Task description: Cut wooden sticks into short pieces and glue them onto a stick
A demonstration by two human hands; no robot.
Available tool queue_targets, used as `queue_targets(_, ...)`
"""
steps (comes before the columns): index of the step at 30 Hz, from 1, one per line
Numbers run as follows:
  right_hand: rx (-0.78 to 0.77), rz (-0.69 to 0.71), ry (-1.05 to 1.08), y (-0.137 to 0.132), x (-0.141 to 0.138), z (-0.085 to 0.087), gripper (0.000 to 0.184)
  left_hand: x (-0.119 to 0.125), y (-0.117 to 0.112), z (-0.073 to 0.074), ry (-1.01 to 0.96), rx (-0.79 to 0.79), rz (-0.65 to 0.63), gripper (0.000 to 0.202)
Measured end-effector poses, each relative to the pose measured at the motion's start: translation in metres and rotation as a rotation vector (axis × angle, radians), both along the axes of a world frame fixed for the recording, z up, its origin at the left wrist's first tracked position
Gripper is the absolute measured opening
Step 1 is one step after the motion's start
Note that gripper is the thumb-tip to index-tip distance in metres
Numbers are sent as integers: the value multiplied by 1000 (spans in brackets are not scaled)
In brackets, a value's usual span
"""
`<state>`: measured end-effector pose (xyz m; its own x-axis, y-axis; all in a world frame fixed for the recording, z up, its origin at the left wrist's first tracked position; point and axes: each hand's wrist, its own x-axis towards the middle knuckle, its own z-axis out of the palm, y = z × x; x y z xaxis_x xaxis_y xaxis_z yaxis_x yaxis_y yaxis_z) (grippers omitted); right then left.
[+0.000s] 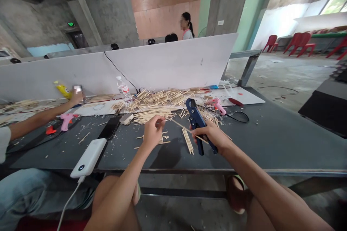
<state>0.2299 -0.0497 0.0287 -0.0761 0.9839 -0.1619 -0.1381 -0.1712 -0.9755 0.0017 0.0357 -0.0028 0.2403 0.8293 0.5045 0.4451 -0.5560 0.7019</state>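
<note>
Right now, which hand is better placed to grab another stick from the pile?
Probably the left hand: it hovers beside the stick pile, while the right hand grips the blue cutter.

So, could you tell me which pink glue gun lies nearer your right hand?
The pink glue gun just beyond the blue cutter in the right hand; the other glue gun lies far left, by the co-worker's arm.

Co-worker point(16, 133) cropped left, cutter handles point(200, 149) partly hidden
</note>
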Motion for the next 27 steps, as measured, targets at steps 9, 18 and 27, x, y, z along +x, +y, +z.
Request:
queue_targets(9,-76,218,249,-3,-4,8,21,-10,-20,10,-281,-296,-297,26)
queue_targets(18,-188,1,510,7,3,4,20,-7,-36,12,-502,-504,-316,19)
queue_targets(27,155,-290,311,14,-26,-17,34,18,-44,-1,-700,-644,-113,28)
